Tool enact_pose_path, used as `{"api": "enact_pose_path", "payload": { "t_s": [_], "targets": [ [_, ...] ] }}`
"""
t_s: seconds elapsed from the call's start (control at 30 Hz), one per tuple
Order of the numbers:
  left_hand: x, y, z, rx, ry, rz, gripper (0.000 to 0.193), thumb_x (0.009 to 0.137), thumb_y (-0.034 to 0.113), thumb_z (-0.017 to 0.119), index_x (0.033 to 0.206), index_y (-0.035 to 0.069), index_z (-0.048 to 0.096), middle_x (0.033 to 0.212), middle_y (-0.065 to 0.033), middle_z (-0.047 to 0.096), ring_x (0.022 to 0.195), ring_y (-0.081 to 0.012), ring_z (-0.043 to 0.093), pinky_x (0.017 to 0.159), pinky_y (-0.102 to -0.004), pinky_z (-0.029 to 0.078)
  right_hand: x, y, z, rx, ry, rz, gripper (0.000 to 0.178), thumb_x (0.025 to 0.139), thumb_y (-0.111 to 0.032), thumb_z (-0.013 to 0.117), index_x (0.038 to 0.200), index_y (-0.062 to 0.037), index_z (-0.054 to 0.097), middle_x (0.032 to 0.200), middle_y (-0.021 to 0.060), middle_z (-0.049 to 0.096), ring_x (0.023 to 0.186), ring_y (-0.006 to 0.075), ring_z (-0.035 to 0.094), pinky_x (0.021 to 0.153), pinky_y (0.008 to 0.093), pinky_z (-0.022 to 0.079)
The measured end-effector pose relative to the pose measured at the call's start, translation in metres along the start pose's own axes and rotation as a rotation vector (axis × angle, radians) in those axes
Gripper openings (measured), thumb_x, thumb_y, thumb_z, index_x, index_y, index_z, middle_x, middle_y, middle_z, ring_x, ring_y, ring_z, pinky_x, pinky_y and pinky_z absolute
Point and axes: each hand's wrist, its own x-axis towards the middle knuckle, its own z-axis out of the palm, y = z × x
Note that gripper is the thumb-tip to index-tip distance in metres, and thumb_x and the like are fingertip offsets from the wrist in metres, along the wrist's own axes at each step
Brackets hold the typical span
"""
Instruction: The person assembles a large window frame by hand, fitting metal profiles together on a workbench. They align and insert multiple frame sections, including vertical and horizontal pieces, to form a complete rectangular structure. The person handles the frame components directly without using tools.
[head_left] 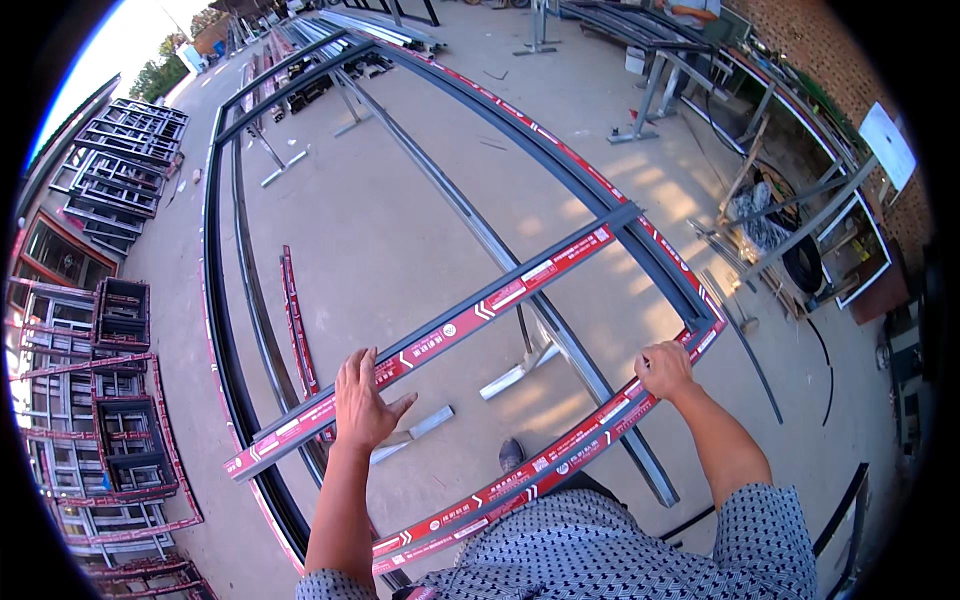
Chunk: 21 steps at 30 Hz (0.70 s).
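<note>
A large rectangular metal window or door frame (590,430), dark grey with red printed protective film, lies in front of me on metal supports. Across it lies a loose bar (480,309) of the same film-covered profile, its ends overlapping both long sides. My left hand (365,402) rests at the left part of this bar, fingers stretched forward and thumb spread away. Near the frame's right-hand near corner, my right hand (664,370) is closed on the near rail; its fingertips are hidden. Beneath runs a long silvery support rail (470,212).
Stacked frames (125,160) and more red-filmed frames (140,440) stand along the left. Metal stand feet (520,372) sit under the frame. At right are a coiled black hose (803,265), metal strips and a workbench (640,40). Another person (692,12) stands at the far right.
</note>
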Motion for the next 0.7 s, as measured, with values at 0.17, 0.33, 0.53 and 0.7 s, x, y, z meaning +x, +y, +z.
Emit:
{"api": "enact_pose_path", "payload": {
  "t_s": [0.17, 0.33, 0.53, 0.7],
  "targets": [
    [0.069, -0.043, 0.012, -0.034, -0.603, -0.219, 0.102, 0.074, 0.055, 0.09, 0.155, 0.005, 0.055, 0.146, -0.0192, 0.065, 0.137, -0.0355, 0.061, 0.117, -0.042, 0.048, 0.0, 0.002, 0.01, -0.042, 0.021, -0.022, 0.022, 0.092, -0.023, 0.068, 0.078, -0.0077, 0.077, 0.084, 0.0167, 0.077, 0.085, 0.0392, 0.073, 0.09, 0.0522, 0.055],
    [0.079, -0.049, 0.013, -0.045, -0.765, -0.2, 0.097, 0.069, 0.055, 0.09, 0.148, 0.005, 0.063, 0.123, -0.0211, 0.077, 0.114, -0.0385, 0.073, 0.104, -0.0415, 0.056, -0.003, -0.005, 0.007, 0.01, 0.056, -0.001, 0.026, 0.091, -0.024, 0.067, 0.074, -0.0056, 0.074, 0.084, 0.0176, 0.076, 0.087, 0.0396, 0.073, 0.092, 0.0519, 0.055],
    [0.075, -0.044, 0.014, -0.07, -0.681, -0.161, 0.067, 0.073, 0.05, 0.087, 0.118, 0.002, 0.074, 0.11, -0.0234, 0.079, 0.105, -0.0398, 0.076, 0.096, -0.0446, 0.058, 0.001, 0.001, 0.008, -0.032, -0.054, 0.076, 0.032, 0.095, -0.03, 0.063, 0.078, -0.0069, 0.077, 0.091, 0.0183, 0.077, 0.098, 0.0392, 0.072, 0.096, 0.0519, 0.054],
    [0.067, -0.033, 0.014, 0.044, -0.555, -0.133, 0.064, 0.073, 0.048, 0.088, 0.113, 0.001, 0.073, 0.103, -0.0233, 0.079, 0.097, -0.0412, 0.077, 0.09, -0.0457, 0.06, 0.001, 0.0, 0.006, -0.044, -0.082, 0.127, 0.033, 0.097, -0.032, 0.059, 0.087, -0.0082, 0.079, 0.097, 0.0181, 0.078, 0.102, 0.0386, 0.072, 0.1, 0.052, 0.053]
  ]
}}
